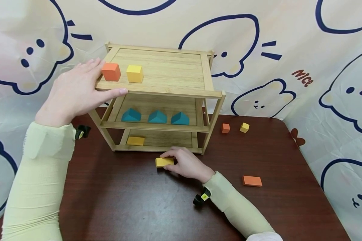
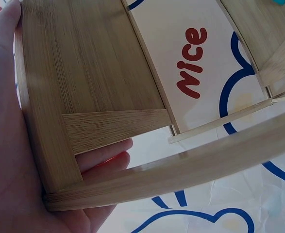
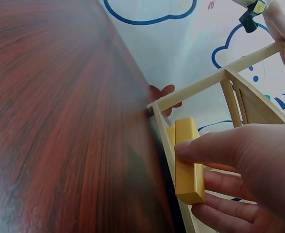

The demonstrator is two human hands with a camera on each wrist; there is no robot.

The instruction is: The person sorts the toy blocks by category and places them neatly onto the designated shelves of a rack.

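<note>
A light wooden three-tier shelf stands on the dark table. My left hand rests on its upper front left corner, thumb along the front edge and extended fingers along the left side, close to an orange cube. Beside that cube sits a yellow cube. Several teal triangular blocks line the middle tier. On the bottom tier lies a yellow rectangular block. In front of the shelf, my right hand pinches another yellow rectangular block between thumb and fingers.
To the right of the shelf, a small orange block and a small yellow block sit on the table. Nearer lies an orange rectangular block. A printed cloth hangs behind the shelf.
</note>
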